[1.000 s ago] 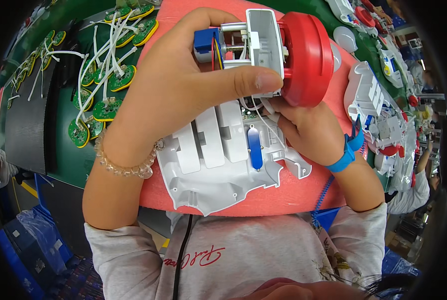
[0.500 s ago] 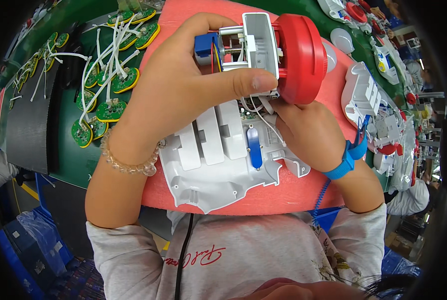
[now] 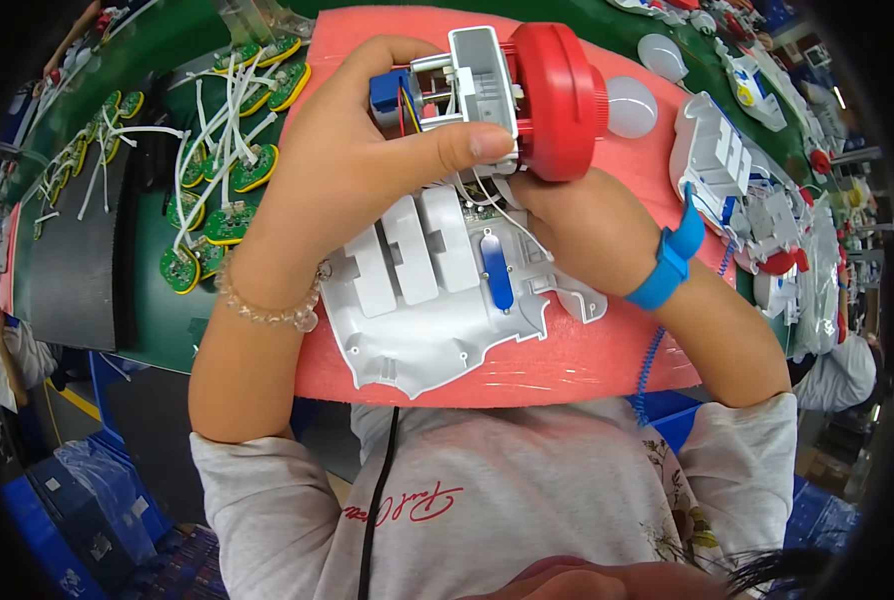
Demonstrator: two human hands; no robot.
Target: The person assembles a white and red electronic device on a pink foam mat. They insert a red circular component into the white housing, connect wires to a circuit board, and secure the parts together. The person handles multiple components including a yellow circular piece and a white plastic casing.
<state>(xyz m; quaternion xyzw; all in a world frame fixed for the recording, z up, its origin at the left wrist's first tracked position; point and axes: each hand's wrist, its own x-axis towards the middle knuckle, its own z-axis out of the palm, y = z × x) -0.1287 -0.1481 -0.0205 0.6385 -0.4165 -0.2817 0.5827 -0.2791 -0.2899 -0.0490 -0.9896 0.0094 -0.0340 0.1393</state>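
Nearest the person, a white plastic housing [image 3: 432, 300] lies open side up on a pink foam mat [image 3: 567, 365], like a shallow tray. Inside it sit three white block-shaped ribs and a small blue oblong piece [image 3: 498, 270]; thin white wires [image 3: 487, 205] rise from it to the part held above. Above the housing, the left hand [image 3: 352, 165] is wrapped around a motor assembly [image 3: 487, 90], thumb pressed across its grey frame. The right hand [image 3: 572, 220] supports it from below, fingers curled under the red round cap [image 3: 559, 100]; a blue wrist strap [image 3: 670, 255] circles that wrist. The assembly's long axis runs left to right, blue end left, red cap pointing right. It hides the mat's far part. Left of the mat, green round circuit boards [image 3: 222, 180] with white wires lie on the green table [image 3: 157, 300]. Farther right lie a white dome [image 3: 631, 105] and more white housings [image 3: 727, 165].
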